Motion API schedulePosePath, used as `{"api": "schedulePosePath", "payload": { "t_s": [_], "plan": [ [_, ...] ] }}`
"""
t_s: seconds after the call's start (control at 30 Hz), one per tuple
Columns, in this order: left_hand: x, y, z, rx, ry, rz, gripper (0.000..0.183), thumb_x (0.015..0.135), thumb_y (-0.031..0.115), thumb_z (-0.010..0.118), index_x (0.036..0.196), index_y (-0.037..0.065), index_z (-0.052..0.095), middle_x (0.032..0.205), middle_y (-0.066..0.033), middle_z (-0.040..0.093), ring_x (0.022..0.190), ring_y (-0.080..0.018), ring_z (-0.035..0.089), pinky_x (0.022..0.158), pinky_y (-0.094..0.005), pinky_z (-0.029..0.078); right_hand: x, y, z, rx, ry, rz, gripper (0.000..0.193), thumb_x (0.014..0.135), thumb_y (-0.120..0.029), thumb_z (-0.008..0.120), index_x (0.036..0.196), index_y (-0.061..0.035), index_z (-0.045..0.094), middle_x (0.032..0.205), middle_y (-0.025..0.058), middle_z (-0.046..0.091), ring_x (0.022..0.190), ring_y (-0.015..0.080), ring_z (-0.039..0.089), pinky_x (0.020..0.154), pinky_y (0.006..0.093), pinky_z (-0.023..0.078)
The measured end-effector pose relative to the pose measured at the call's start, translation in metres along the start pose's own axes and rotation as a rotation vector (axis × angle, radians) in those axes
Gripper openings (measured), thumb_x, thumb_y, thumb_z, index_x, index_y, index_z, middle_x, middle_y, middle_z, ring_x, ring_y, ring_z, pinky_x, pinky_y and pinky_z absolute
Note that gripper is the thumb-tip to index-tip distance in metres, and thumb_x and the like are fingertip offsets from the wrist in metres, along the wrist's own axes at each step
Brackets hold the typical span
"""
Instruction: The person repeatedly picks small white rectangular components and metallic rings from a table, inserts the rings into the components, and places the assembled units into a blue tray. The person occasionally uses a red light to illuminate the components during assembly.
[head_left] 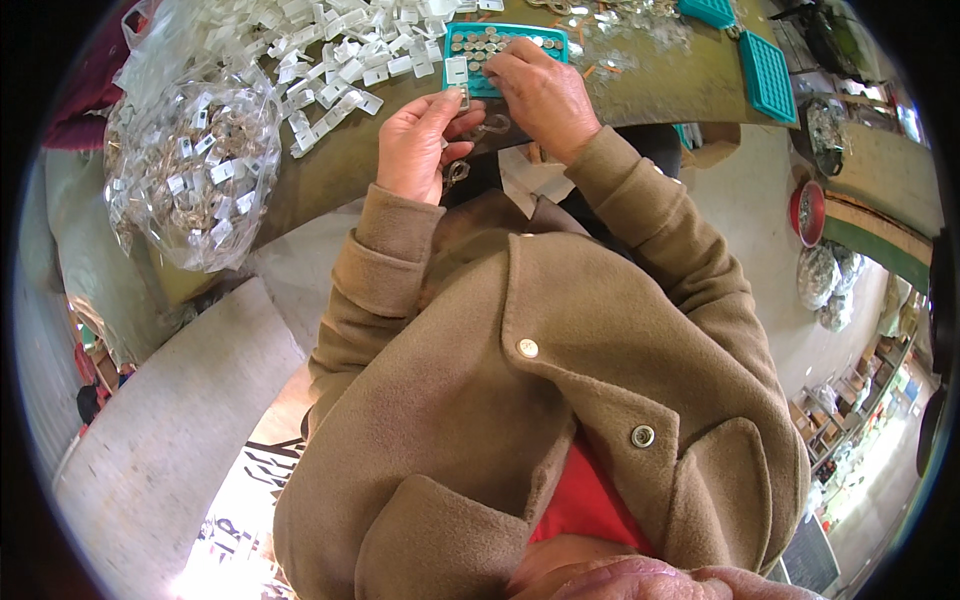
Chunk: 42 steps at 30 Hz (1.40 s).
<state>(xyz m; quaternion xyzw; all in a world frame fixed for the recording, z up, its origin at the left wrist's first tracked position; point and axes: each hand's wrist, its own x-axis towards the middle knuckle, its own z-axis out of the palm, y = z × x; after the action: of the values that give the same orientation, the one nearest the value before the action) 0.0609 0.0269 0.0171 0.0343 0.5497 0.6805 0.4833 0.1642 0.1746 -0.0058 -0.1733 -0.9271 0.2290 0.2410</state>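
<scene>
My left hand (418, 145) pinches a small white plastic case (457, 72) upright between thumb and fingers. A thin looped strand (456, 174) hangs below that hand. Just beyond lies a teal tray (449, 48) with rows of small round silver discs that look like button cells (489, 40). My right hand (545, 92) is over the tray's near right part, its fingers closed together at the discs. Whatever its fingertips hold is hidden. The two hands are close together but apart.
A large heap of white plastic cases (345, 60) covers the table's left side. A see-through bag (195, 180) of wired cases bulges at the left edge. More teal trays (768, 76) sit at the right. Loose small see-through pieces (640, 45) lie beyond my right hand.
</scene>
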Motion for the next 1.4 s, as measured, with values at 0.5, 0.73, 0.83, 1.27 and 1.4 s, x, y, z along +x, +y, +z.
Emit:
{"api": "schedulePosePath", "payload": {
  "t_s": [0.5,0.73,0.83,1.27,1.4],
  "plan": [
    [-0.015,0.003,0.016,0.035,-0.087,-0.069,0.024,0.09,0.014,0.067,0.111,0.003,0.065,0.097,-0.0049,0.07,0.084,-0.0054,0.065,0.06,-0.014,0.051,-0.009,-0.029,-0.03,0.422,0.167,-0.029,0.014,0.08,-0.001,0.067,0.092,-0.0048,0.063,0.085,0.009,0.062,0.077,0.0285,0.06,0.068,0.0347,0.05],
    [-0.025,-0.001,0.023,0.041,-0.076,-0.01,0.024,0.089,0.014,0.068,0.11,0.003,0.067,0.094,-0.0032,0.07,0.082,-0.0054,0.064,0.061,-0.0143,0.05,-0.015,-0.028,-0.033,0.198,0.256,-0.27,0.013,0.078,0.0,0.064,0.09,-0.0061,0.063,0.082,0.0074,0.063,0.077,0.028,0.06,0.069,0.0355,0.049],
    [-0.026,-0.007,0.025,0.032,-0.073,0.05,0.026,0.088,0.013,0.068,0.112,0.002,0.067,0.096,-0.0042,0.07,0.085,-0.008,0.066,0.062,-0.0159,0.051,-0.018,-0.028,-0.038,0.179,0.212,-0.309,0.013,0.078,0.001,0.063,0.089,-0.006,0.063,0.081,0.0076,0.063,0.076,0.028,0.06,0.068,0.0356,0.049],
    [-0.031,-0.012,0.026,0.063,-0.12,0.136,0.03,0.092,0.015,0.063,0.118,0.0,0.062,0.102,-0.0068,0.069,0.09,-0.0128,0.068,0.06,-0.0192,0.053,-0.019,-0.02,-0.039,0.964,-0.017,0.324,0.023,0.089,-0.022,0.07,0.095,-0.0026,0.061,0.085,0.0042,0.06,0.078,0.0087,0.057,0.067,0.0248,0.048],
    [-0.033,-0.011,0.029,0.057,-0.098,0.034,0.03,0.094,0.017,0.06,0.118,0.0,0.062,0.101,-0.0072,0.069,0.091,-0.0131,0.068,0.06,-0.0195,0.051,-0.027,-0.034,-0.043,0.867,-0.101,0.441,0.028,0.091,-0.028,0.066,0.091,-0.0006,0.063,0.079,0.0034,0.062,0.073,0.0089,0.057,0.063,0.0271,0.047]
  ]
}}
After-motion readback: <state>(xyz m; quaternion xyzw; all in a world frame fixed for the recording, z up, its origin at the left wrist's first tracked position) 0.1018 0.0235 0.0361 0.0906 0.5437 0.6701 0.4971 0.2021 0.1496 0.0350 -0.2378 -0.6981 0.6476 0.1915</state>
